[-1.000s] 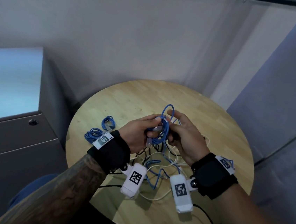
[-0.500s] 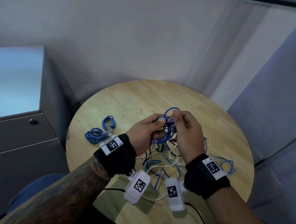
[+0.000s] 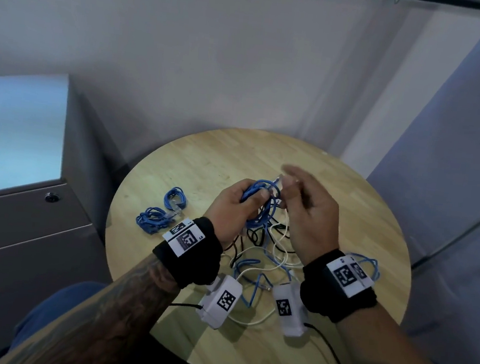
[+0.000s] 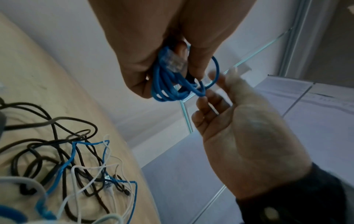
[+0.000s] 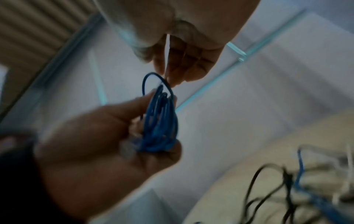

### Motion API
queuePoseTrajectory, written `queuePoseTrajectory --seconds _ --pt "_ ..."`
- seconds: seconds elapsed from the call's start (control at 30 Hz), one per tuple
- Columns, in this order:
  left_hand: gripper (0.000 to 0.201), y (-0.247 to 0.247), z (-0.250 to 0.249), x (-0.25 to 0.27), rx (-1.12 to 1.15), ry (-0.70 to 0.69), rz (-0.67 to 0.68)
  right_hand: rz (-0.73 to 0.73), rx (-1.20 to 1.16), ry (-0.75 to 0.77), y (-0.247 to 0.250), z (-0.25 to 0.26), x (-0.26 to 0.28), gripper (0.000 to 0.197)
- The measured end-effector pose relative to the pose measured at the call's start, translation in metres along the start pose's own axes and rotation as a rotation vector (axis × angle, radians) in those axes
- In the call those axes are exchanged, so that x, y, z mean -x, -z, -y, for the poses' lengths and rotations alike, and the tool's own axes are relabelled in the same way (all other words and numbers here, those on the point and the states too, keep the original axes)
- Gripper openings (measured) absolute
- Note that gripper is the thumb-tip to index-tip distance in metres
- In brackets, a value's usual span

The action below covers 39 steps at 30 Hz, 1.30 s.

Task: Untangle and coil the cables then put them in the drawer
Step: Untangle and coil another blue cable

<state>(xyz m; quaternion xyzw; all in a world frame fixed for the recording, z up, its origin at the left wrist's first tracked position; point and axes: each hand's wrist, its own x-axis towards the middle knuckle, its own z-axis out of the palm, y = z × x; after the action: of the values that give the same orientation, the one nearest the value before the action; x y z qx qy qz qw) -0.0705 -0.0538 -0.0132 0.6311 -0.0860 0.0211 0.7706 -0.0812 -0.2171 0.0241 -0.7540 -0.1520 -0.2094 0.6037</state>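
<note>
My left hand (image 3: 250, 197) grips a small coil of blue cable (image 3: 262, 211) above the round wooden table (image 3: 205, 163). In the left wrist view the coil (image 4: 168, 81) hangs from the curled fingers, with a clear plug (image 4: 174, 62) beside it. My right hand (image 3: 285, 184), blurred, pinches the cable's loose end loop at the coil's top. The right wrist view shows its fingertips (image 5: 168, 78) on that loop, above the coil (image 5: 161, 124). A tangle of black, white and blue cables (image 3: 261, 252) lies on the table under both hands. The grey cabinet's drawers (image 3: 21, 218) at the left are closed.
Two coiled blue cables (image 3: 176, 199) (image 3: 152, 220) lie on the table's left side. The cabinet has a round lock (image 3: 52, 197) on its top drawer. A pale wall stands behind the table and a grey partition (image 3: 458, 145) stands at the right.
My right hand has lifted off the coil and swung up and right with the cable's end. The left hand kept hold of the coil and turned it slightly.
</note>
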Motion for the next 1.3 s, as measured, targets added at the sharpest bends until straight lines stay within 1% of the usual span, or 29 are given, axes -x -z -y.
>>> queuePoseTrajectory --seconds 0.03,0.1,0.13,0.17,0.2,0.23,0.27,0.37,0.43,0.5,0.57,0.63,0.7,0.77,0.83,0.9,0.93,1.0,1.07,1.17,1.23,1.3 --pt "0.021 0.002 0.000 0.000 0.015 -0.002 0.013 0.018 -0.089 -0.114 0.000 0.001 -0.002 0.029" --pt "0.023 0.003 0.001 0.000 0.038 0.000 0.042 0.157 -0.233 -0.315 0.005 0.000 -0.007 0.027" --pt "0.022 0.003 0.002 0.000 0.040 0.009 0.048 0.248 -0.241 -0.354 0.008 -0.001 -0.007 0.024" --pt "0.020 0.004 0.002 0.000 0.031 0.018 0.055 0.315 -0.233 -0.351 0.011 -0.001 -0.007 0.022" --pt "0.020 0.005 0.003 -0.001 0.014 0.030 0.065 0.345 -0.223 -0.325 0.013 -0.002 -0.007 0.021" --pt "0.020 0.008 0.004 -0.001 -0.004 0.049 0.083 0.334 -0.207 -0.299 0.016 -0.005 -0.009 0.020" --pt "0.022 0.010 0.005 -0.002 -0.020 0.076 0.109 0.284 -0.177 -0.288 0.017 -0.009 -0.013 0.020" --pt "0.028 0.011 0.013 0.001 0.009 0.213 0.182 -0.006 -0.145 -0.291 0.024 -0.023 -0.032 0.023" --pt "0.029 0.010 0.017 0.002 0.072 0.283 0.206 -0.142 -0.152 -0.293 0.030 -0.029 -0.042 0.025" --pt "0.029 0.009 0.017 0.002 0.091 0.295 0.227 -0.189 -0.165 -0.303 0.030 -0.035 -0.044 0.025" --pt "0.028 0.009 0.014 0.003 0.110 0.286 0.234 -0.187 -0.174 -0.308 0.030 -0.033 -0.041 0.024" --pt "0.028 0.012 0.011 0.004 0.127 0.265 0.206 -0.153 -0.214 -0.309 0.033 -0.026 -0.037 0.020" --pt "0.030 0.015 0.006 0.007 0.164 0.260 0.167 -0.080 -0.285 -0.303 0.044 -0.021 -0.035 0.015" --pt "0.032 0.020 0.000 0.006 0.247 0.272 0.159 0.040 -0.320 -0.327 0.053 -0.022 -0.031 0.010" --pt "0.033 0.026 -0.005 0.004 0.312 0.279 0.176 0.179 -0.279 -0.391 0.049 -0.031 -0.022 0.007" --pt "0.032 0.026 -0.006 0.001 0.294 0.257 0.181 0.302 -0.239 -0.457 0.034 -0.041 -0.011 0.009" --pt "0.031 0.025 -0.005 -0.001 0.271 0.241 0.182 0.339 -0.247 -0.488 0.024 -0.043 -0.005 0.011" --pt "0.031 0.026 0.000 -0.003 0.223 0.205 0.173 0.351 -0.315 -0.542 0.005 -0.042 0.002 0.014" --pt "0.030 0.030 0.004 -0.006 0.144 0.188 0.127 0.318 -0.436 -0.617 -0.005 -0.039 0.004 0.019" --pt "0.028 0.037 0.008 -0.008 -0.065 0.144 0.084 0.327 -0.632 -0.736 -0.009 -0.040 0.006 0.036" --pt "0.029 0.041 0.011 -0.007 -0.150 0.117 0.104 0.345 -0.621 -0.761 -0.010 -0.040 0.007 0.038" --pt "0.029 0.044 0.014 -0.008 -0.174 0.088 0.134 0.356 -0.560 -0.730 -0.011 -0.040 0.007 0.037"
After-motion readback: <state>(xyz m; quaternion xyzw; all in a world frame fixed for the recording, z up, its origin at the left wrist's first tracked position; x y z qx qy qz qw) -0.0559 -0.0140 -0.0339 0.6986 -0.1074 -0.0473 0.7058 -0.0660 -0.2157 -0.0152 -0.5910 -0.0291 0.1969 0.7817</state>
